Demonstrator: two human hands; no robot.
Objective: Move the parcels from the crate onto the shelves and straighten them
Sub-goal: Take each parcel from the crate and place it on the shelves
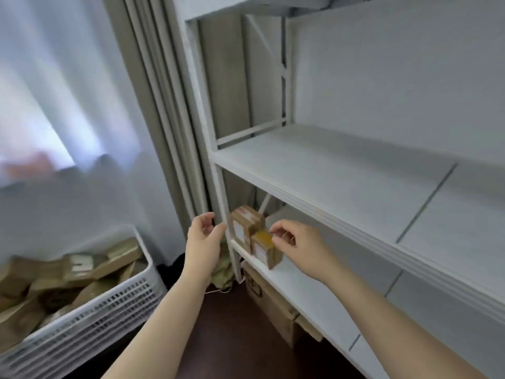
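Both forearms come up from the bottom edge over the dark floor (224,340). At lower left stands the white perforated crate (109,310), cut off by the left and bottom edges. The brown parcels (82,269) in it are heaped at all angles, and blur makes them hard to count.

The left hand (203,242) hangs in the air just in front of the shelving's front-left post (218,187). Its fingers are loosely curled and apart, and it holds nothing. Behind its wrist, at the foot of the post, is a greenish cloth (222,272), mostly hidden.

The right hand (293,242) reaches under the lip of the middle shelf (341,181) to the left end of the lower shelf (306,299). Its curled fingertips (273,230) meet the upper right corner of the front parcel (266,250); whether they pinch it or only touch it cannot be told. That parcel stands upright at the shelf's front edge with a pale label facing outward. The rear parcel (246,222) stands against its left side, close to the post and set a little further back.

To the right of the pair, the white board of the lower shelf continues uninterrupted to the frame edge. The gap up to the middle shelf is low, and that shelf's front lip overhangs the right wrist.

A cardboard box (270,305) sits under the lower shelf, and the board hides its top. Further back, a beige curtain (164,105) hangs beside the post, and a sheer drape (54,91) is badly blurred.
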